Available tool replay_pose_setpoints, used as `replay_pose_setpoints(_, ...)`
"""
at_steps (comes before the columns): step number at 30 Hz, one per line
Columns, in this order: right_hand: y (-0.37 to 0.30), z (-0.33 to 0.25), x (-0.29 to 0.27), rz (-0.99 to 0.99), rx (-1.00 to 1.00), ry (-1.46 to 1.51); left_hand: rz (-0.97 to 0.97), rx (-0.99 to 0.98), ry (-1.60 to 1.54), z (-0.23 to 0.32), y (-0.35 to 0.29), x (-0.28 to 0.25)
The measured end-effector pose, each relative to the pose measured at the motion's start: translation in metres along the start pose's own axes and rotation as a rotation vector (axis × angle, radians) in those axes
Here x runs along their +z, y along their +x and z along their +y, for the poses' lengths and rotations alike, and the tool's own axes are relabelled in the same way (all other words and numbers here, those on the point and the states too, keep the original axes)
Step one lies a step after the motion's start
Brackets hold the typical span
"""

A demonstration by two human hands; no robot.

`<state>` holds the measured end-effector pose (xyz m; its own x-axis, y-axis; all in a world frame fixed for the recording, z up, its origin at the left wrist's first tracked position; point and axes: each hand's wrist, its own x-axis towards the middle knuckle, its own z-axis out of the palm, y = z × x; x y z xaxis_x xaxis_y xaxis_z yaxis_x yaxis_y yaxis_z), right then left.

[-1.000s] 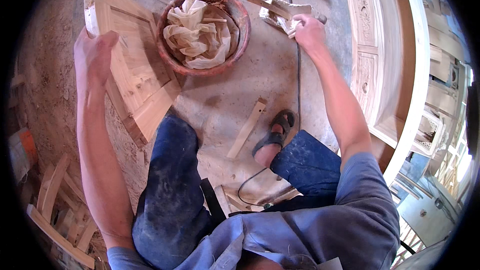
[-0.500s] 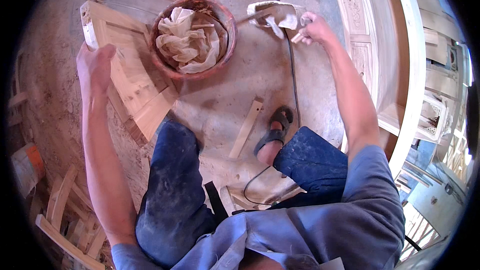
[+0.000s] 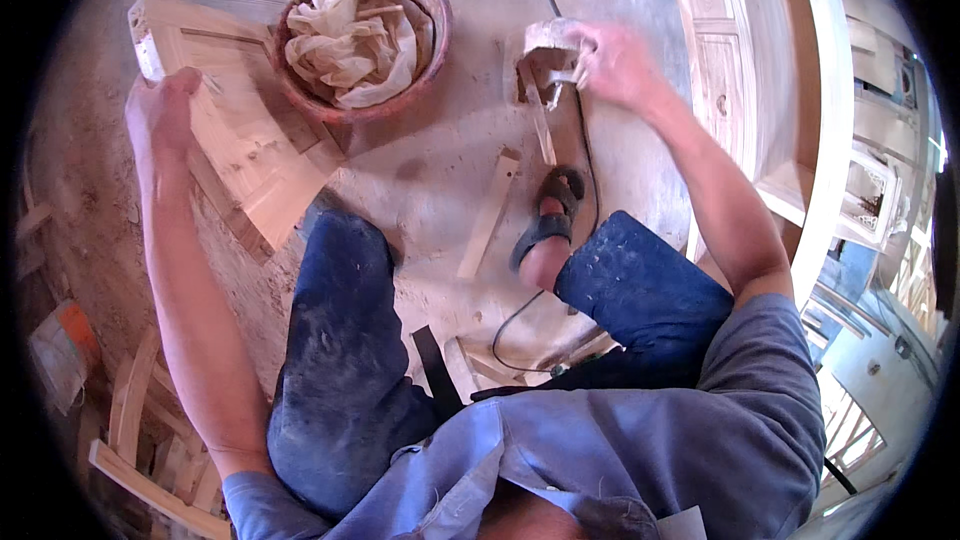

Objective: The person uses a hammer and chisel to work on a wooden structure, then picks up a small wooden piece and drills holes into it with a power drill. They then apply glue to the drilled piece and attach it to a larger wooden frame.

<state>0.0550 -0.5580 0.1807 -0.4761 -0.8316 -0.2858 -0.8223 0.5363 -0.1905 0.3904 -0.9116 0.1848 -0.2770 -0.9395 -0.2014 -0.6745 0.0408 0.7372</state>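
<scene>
My left hand [image 3: 165, 115] is closed on the upper left edge of a pale wooden panel [image 3: 235, 120], which slants down toward my left knee. To the right, my right hand [image 3: 620, 65], slightly blurred, is closed at the side of a small whitish, cut-open container [image 3: 550, 35]. The container is tipped, and a flat wooden stick [image 3: 542, 125] slants down out of it. Pale pieces by the fingers are too blurred to name. Between my hands stands a round reddish tub [image 3: 440, 45] with crumpled, cream-coloured cloth or sheeting [image 3: 350, 50] inside, beside the panel.
A wooden strip [image 3: 488, 215] lies on the floor near my sandalled foot [image 3: 555, 210]. A dark cable [image 3: 585, 145] runs past the container. Carved pale furniture [image 3: 720, 70] stands at the right. Wood offcuts [image 3: 150, 485] and a whitish bucket [image 3: 60, 350] are at the lower left.
My right hand has moved to the container, which is now tipped with its stick pointing down toward me. My left hand still grips the panel. The whole view has shifted slightly.
</scene>
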Motion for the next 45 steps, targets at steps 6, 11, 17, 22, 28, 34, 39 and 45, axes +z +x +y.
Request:
replay_pose_setpoints(6,-0.064,-0.006,0.093,-0.188,0.383,0.626,0.002,-0.024,0.026,0.008,-0.004,-0.016)
replay_pose_setpoints(11,-0.064,0.037,0.144,-0.486,1.115,1.326,-0.019,-0.017,0.038,0.0,0.006,0.0)
replay_pose_setpoints(17,-0.063,0.045,0.169,-0.667,1.127,1.296,-0.015,0.011,-0.029,-0.006,0.012,0.006)
replay_pose_setpoints(22,-0.063,0.039,0.158,-0.513,1.049,1.194,-0.017,0.114,0.01,-0.036,0.023,-0.012)
replay_pose_setpoints(28,-0.118,0.043,0.139,-0.444,1.05,1.106,-0.074,0.095,-0.274,0.016,-0.095,-0.015)
replay_pose_setpoints(34,-0.189,0.022,0.128,-0.427,0.965,1.283,-0.202,0.096,-0.188,0.084,-0.167,-0.073)
replay_pose_setpoints(39,-0.235,-0.024,0.089,-0.265,0.833,1.35,-0.201,0.254,0.143,0.078,-0.249,-0.064)
replay_pose_setpoints(45,-0.306,-0.073,0.024,-0.182,0.612,1.407,-0.195,0.186,0.081,0.072,-0.371,-0.03)
